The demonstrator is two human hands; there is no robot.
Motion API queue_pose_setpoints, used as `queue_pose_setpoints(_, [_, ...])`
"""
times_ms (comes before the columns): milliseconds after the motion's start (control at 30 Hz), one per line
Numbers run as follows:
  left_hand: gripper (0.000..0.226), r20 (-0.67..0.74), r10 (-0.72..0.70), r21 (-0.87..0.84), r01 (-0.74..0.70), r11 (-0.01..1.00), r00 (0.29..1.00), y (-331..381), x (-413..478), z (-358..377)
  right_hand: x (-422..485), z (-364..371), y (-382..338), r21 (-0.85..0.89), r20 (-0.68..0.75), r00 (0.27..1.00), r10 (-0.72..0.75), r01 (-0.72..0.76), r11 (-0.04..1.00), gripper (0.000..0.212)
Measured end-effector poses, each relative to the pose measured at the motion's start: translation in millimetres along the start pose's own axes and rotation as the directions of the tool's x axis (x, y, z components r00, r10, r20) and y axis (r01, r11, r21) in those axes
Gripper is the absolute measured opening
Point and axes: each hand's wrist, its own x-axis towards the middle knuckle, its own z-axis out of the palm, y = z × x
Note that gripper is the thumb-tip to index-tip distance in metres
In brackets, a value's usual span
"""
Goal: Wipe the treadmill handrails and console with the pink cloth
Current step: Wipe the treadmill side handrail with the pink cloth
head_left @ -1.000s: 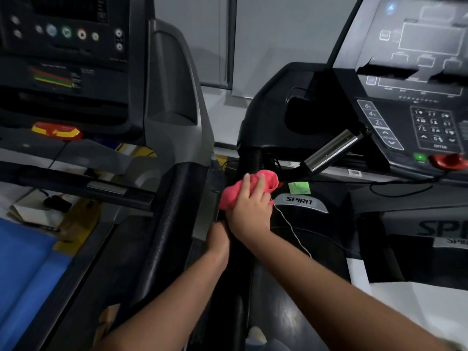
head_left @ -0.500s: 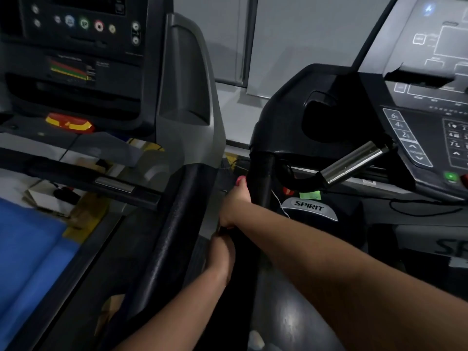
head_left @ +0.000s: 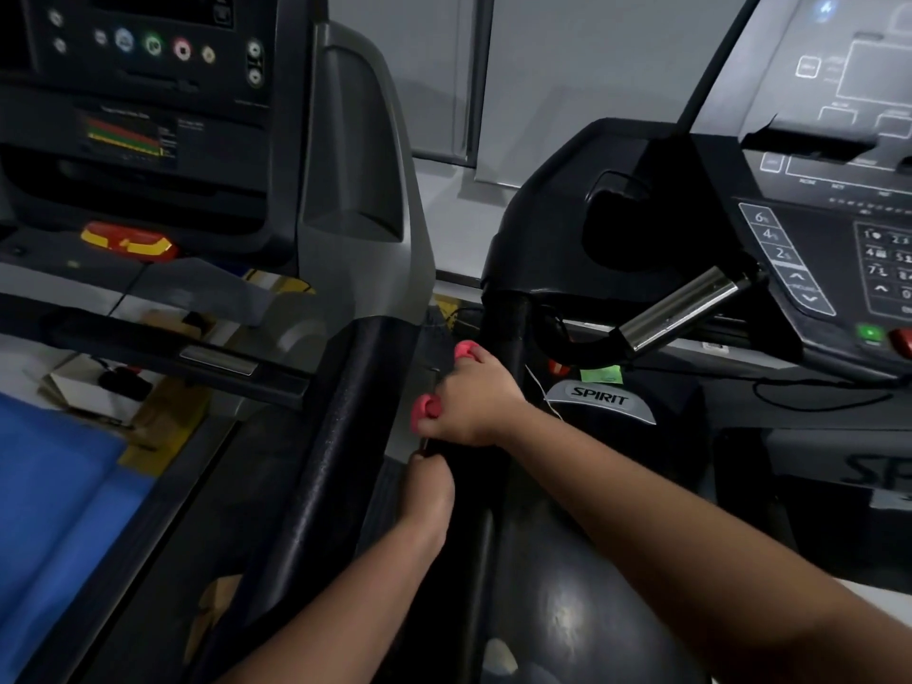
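My right hand (head_left: pixel 473 399) is wrapped around the black left handrail (head_left: pixel 501 320) of the Spirit treadmill, with the pink cloth (head_left: pixel 425 406) bunched inside its grip. Only small pink folds show, above the fingers and at the thumb side. Just below it, my left hand (head_left: pixel 428 491) holds the same handrail, its fingers hidden behind the rail. The console (head_left: pixel 814 199) with keypad sits at the upper right, and a chrome pulse grip (head_left: pixel 683 301) juts out below it.
A second treadmill stands on the left, with a dark console (head_left: pixel 148 91), a red and yellow stop button (head_left: pixel 128 241) and a thick black handrail (head_left: pixel 345 427) close to my hands. A blue mat (head_left: pixel 54 491) lies at the far left. A grey wall is behind.
My right hand has slid with the cloth from the top of the handrail down and around its left side. The cloth is now mostly hidden in the grip. The view shifted slightly left.
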Motion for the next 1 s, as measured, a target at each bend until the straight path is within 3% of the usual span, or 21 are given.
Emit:
queue_pose_setpoints(100, [0.03, 0.04, -0.035, -0.076, 0.037, 0.996, 0.999, 4.5, -6.8, -2.4, -16.8, 7.0, 10.8, 0.219, -0.181, 0.983, 0.002, 0.038, 0.975, 0.046])
queue_pose_setpoints(167, [0.027, 0.075, -0.015, -0.156, 0.026, 0.987, 0.997, 8.3, -15.8, -2.9, -27.9, 12.8, 12.8, 0.317, -0.289, 0.956, 0.054, 0.042, 0.947, 0.055])
queue_pose_setpoints(233, [0.025, 0.119, 0.022, -0.221, 0.005, 0.975, 0.993, 12.1, -20.0, -2.4, -36.5, 20.9, 10.8, 0.426, -0.404, 0.902, 0.153, 0.037, 0.904, 0.059])
queue_pose_setpoints(367, [0.026, 0.158, 0.033, -0.251, 0.008, 0.968, 0.987, 17.7, -25.7, -1.9, -48.9, 34.0, 5.1, 0.582, -0.488, 0.788, 0.376, -0.028, 0.813, 0.045])
queue_pose_setpoints(467, [0.02, 0.119, 0.045, -0.17, -0.025, 0.985, 0.992, 18.3, -23.6, -2.9, -50.9, 31.9, 6.9, 0.723, -0.408, 0.744, 0.529, -0.09, 0.685, 0.034])
queue_pose_setpoints(667, [0.018, 0.132, 0.026, -0.051, -0.019, 0.999, 0.991, 14.8, -18.0, -1.7, -29.3, 23.9, 15.9, 0.947, -0.097, 0.656, 0.748, -0.17, 0.272, 0.035])
queue_pose_setpoints(833, [0.019, 0.126, 0.018, -0.022, -0.015, 1.0, 0.992, 18.9, -22.1, -3.5, -22.5, 22.3, 21.7, 0.991, 0.046, 0.618, 0.784, -0.129, 0.044, 0.037])
queue_pose_setpoints(933, [0.017, 0.119, 0.07, -0.02, -0.068, 0.998, 0.99, 20.7, -25.8, -4.9, -29.1, 29.5, 19.9, 0.992, 0.125, 0.594, 0.794, -0.054, -0.116, 0.012])
queue_pose_setpoints(1000, [0.014, 0.1, 0.136, -0.02, -0.135, 0.991, 0.986, 23.3, -29.1, -5.2, -38.2, 34.8, 13.1, 0.985, 0.169, 0.598, 0.783, -0.117, -0.123, 0.008])
